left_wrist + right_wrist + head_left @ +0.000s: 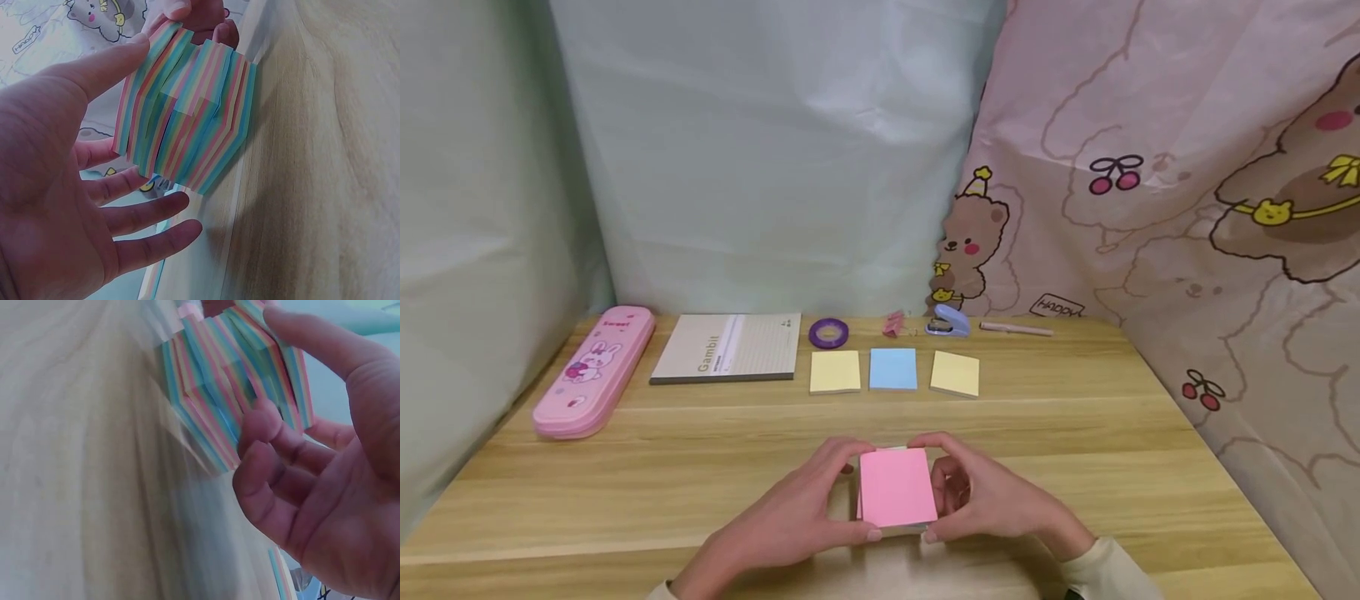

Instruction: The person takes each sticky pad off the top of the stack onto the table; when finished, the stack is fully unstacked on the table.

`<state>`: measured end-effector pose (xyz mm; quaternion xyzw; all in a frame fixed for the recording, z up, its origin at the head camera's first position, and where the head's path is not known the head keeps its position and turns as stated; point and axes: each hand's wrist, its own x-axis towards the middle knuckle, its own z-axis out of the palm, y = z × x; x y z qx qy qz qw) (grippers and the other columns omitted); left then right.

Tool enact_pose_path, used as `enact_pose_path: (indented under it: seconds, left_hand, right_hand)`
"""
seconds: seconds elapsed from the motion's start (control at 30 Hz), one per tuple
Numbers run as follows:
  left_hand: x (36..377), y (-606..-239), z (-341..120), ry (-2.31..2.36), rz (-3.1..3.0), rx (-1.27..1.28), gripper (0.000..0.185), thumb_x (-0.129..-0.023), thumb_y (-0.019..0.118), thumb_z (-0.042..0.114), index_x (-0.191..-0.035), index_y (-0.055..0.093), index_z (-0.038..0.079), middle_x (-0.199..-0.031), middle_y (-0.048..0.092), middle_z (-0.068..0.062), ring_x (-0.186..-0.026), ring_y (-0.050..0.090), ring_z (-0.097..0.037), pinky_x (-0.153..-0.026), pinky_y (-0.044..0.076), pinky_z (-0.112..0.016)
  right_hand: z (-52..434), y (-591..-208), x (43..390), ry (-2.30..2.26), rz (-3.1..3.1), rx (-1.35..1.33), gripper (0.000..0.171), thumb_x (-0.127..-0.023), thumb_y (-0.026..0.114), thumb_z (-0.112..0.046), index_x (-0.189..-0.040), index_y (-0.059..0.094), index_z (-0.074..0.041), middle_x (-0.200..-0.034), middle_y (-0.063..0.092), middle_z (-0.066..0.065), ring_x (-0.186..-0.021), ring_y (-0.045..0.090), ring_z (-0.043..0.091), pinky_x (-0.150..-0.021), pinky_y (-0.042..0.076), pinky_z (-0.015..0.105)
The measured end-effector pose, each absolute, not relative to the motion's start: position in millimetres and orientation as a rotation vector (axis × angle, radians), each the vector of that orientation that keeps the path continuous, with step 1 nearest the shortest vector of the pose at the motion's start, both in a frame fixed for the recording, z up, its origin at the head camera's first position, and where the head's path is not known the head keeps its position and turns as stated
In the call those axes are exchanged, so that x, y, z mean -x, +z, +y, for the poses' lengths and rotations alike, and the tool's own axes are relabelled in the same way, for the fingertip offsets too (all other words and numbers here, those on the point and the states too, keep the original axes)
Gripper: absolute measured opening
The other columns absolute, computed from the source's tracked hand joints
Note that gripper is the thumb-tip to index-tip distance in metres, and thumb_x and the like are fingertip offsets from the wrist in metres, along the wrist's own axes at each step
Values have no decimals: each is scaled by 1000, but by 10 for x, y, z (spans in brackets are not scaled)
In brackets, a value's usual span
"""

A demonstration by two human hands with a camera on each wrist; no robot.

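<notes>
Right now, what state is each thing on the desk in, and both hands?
Multicolour note stack: held off the desk, layers skewed.
Left hand: grips the stack's left side.
Right hand: grips its right side.
Pencil case: closed, flat.
Notebook: closed.
Three note pads: flat, in a row, apart.
Tape roll: lying flat.
Stapler: closed.

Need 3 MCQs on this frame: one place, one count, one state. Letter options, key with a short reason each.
1. Where is the pink pencil case? A far left of the desk B beside the stapler C under the notebook
2. How many small note pads lie in the back row? A two B three C five
3. What holds the multicolour note stack? A nothing B left hand only C both hands

Key: 1 A, it lies left of the notebook. 2 B, yellow, blue, yellow. 3 C, left hand and right hand grip its sides.
</notes>
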<state>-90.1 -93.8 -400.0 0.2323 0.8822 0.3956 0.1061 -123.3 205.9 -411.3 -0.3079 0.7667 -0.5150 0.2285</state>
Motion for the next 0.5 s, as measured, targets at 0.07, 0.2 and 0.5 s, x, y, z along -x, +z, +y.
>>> enact_pose_path:
  seconds: [0.07, 0.2, 0.5]
  left_hand:
    - [904, -4000, -938, 1160, 2598, -680, 80, -83, 81, 65, -148, 47, 34, -145, 50, 15, -128, 58, -17, -103, 55, -50]
    - [910, -4003, -937, 1157, 2596, -672, 80, -83, 81, 65, -149, 47, 34, -145, 50, 16, -128, 58, -17, -102, 55, -50]
    - [909, -4016, -947, 1181, 2593, -683, 83, -82, 82, 66, -149, 48, 32, -146, 51, 14, -129, 59, -18, -103, 54, -51]
  right_hand:
    - [2048, -4113, 1220, -1403, 2159, 847, 87, -81, 93, -20, -153, 43, -23, -88, 64, 7, -71, 59, 4, -63, 52, 21]
    - [2036, -4118, 1209, -1385, 2223, 849, 87, -80, 93, -21, -151, 44, -26, -89, 64, 4, -71, 59, 4, -62, 52, 21]
    - [2030, -4132, 1212, -1396, 2232, 829, 83, -81, 92, -16, -148, 46, -28, -90, 63, 1, -71, 59, 4, -62, 52, 21]
